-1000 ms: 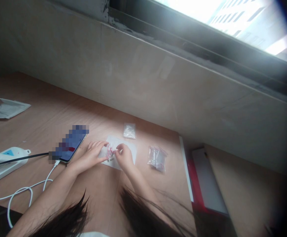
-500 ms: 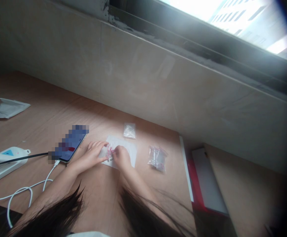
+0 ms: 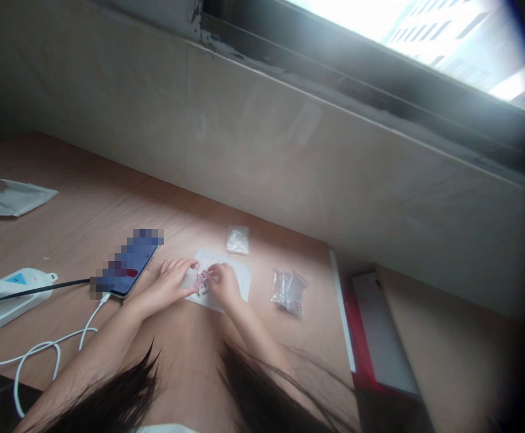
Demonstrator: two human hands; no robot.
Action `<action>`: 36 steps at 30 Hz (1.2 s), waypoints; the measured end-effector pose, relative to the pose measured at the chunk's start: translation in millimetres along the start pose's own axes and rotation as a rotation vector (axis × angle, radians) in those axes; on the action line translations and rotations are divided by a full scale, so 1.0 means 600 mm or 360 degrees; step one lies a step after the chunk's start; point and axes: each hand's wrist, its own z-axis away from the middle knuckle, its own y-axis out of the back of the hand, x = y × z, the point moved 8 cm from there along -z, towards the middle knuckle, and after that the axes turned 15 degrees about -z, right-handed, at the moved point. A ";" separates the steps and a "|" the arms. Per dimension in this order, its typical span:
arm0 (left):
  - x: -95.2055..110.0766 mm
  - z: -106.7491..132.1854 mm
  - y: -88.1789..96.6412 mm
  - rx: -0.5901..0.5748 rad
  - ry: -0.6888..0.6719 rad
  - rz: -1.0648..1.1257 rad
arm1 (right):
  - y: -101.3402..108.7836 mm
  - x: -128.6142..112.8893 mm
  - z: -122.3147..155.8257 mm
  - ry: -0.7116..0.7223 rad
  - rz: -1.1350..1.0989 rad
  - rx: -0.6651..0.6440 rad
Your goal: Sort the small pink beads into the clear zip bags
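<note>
A white sheet of paper [image 3: 239, 278] lies on the wooden table [image 3: 86, 210]. On it sits a small pink and red object [image 3: 202, 278], too small to name. My left hand [image 3: 168, 284] lies flat beside it, fingers stretched out onto the paper's left edge. My right hand [image 3: 224, 284] is curled, its fingertips pinched at the small pink object.
A phone [image 3: 129, 263] lies left of my hands with a white cable [image 3: 46, 352] plugged in. A white power strip [image 3: 5, 296] sits at far left. Two small clear bags [image 3: 237, 239] [image 3: 288, 290] lie near the paper. A white packet [image 3: 12, 197] lies far left; a red and white board [image 3: 379, 337] leans at right.
My right hand has shifted slightly over the small pink object, its fingers working at it. My left hand has stayed in place on the paper.
</note>
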 end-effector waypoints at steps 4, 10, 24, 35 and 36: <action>-0.005 0.001 0.002 0.0006 0.0018 -0.0017 | -0.018 0.011 -0.003 -0.0002 0.0087 -0.0145; -0.005 0.000 0.005 0.0013 0.0029 -0.0004 | -0.013 0.013 -0.001 -0.0027 0.0168 -0.0186; 0.001 0.000 -0.001 -0.0048 0.0066 0.0019 | 0.016 -0.037 0.002 0.0019 -0.0264 -0.0128; -0.011 0.006 0.008 -0.0038 0.0061 -0.0013 | -0.023 0.003 0.064 0.0039 0.0041 -0.0209; -0.009 0.007 0.009 -0.0043 0.0056 -0.0008 | -0.024 0.003 0.066 0.0045 0.0072 -0.0220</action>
